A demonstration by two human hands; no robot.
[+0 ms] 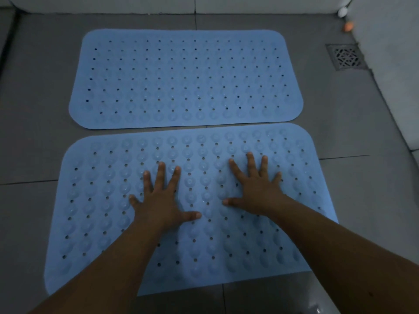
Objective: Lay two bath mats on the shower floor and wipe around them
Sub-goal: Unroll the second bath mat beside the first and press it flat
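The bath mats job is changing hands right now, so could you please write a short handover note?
Left hand: open, flat, fingers spread, pressing on the near mat.
Right hand: the same, on that mat's right half.
Far mat: flat on the grey tile floor, parallel to the near one, a narrow gap between them.
Drain: uncovered, far right by the wall.
Done: both mats laid.
Left: wiping around them; no cloth in view.

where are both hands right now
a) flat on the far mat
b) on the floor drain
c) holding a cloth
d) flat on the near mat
d: the left hand and right hand lie palm down, fingers spread, on the near mat; the far mat is untouched.
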